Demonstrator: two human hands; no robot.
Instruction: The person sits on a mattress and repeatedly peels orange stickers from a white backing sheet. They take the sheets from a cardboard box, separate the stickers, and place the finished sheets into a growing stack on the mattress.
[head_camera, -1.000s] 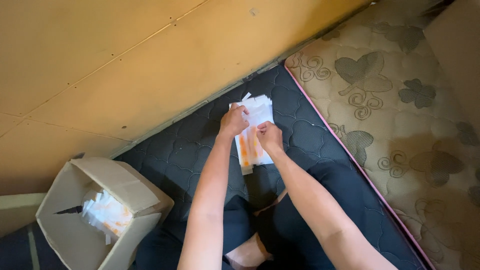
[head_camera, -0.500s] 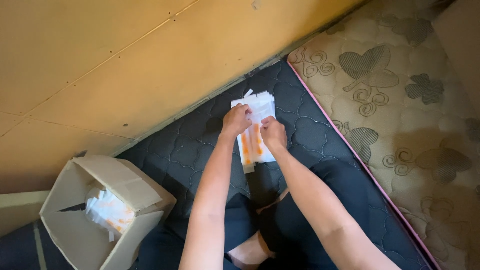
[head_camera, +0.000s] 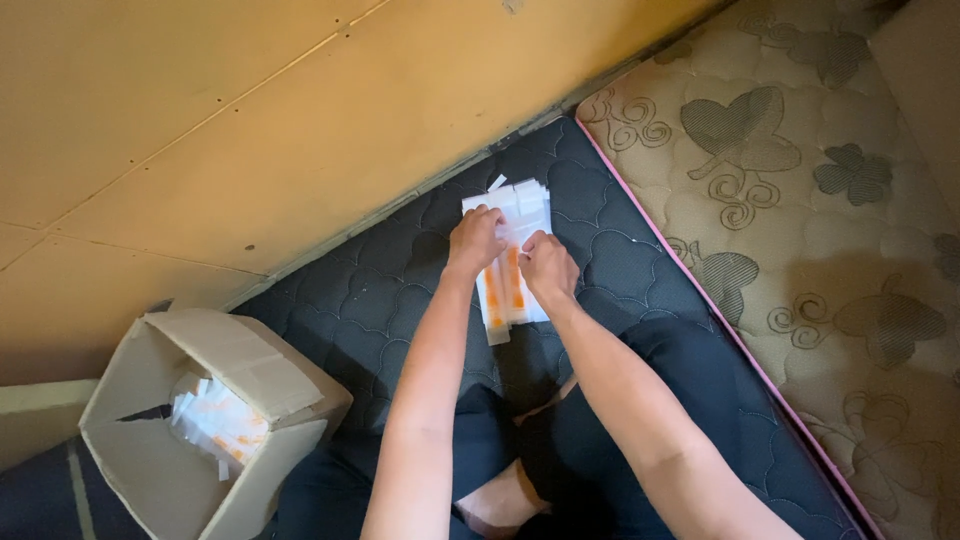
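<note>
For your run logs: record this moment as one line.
left hand + right hand | on packet stack | dark mattress | open box left

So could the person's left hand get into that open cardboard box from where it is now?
Probably yes. The left hand rests on the stack of packets, and the cardboard box sits open-topped on that same side beside the knee, with only bare dark mattress between. One flap partly covers the opening.

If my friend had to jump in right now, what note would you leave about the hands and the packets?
Left hand: pressing on the stack of clear packets with orange contents.
Right hand: on the same stack, beside the left.
The stack lies on the dark quilted mattress, close to the wall.
The open cardboard box to the left holds more such packets.
Done: one stack gathered. Left: the packets in the box.
</note>
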